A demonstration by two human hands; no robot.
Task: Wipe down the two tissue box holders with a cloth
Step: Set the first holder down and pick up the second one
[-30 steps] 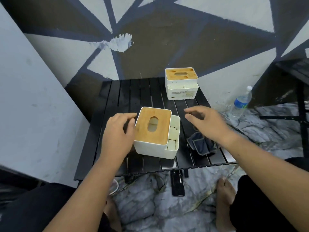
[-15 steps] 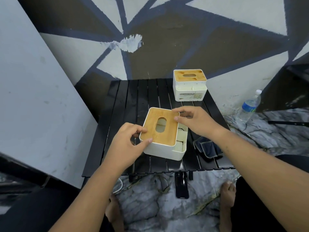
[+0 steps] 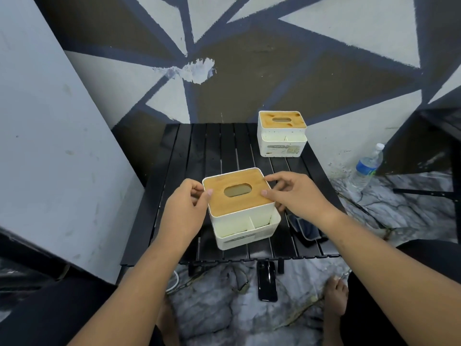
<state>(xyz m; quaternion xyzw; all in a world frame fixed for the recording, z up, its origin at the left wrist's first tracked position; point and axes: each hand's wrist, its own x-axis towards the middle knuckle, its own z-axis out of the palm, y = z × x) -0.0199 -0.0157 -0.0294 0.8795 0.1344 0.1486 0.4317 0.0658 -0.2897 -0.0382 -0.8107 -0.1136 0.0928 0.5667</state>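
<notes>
Tissue box holder [image 3: 245,221] sits between our palms: left hand [image 3: 184,211] and right hand [image 3: 296,196] both clasp its opposite walls, thumbs atop the wooden lid [image 3: 237,178]. Probably light, rigid, smooth; we'd grip the walls, as the lid may lift off.

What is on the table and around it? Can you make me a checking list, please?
Surface: black slatted table on a marbled floor.
Job's things: near tissue box holder, wooden lid on; far tissue box holder at the table's back right corner; dark cloth crumpled right of the near holder, unheld.
Clutter: phone on the floor by the table's front edge; water bottle standing on the floor, right.
Grippers: left hand and right hand grip the near holder's sides, thumbs on its lid.
Cables: white cable on the floor near the table's front left.
Surroundings: wall painted with triangles; bare foot on the floor.
</notes>
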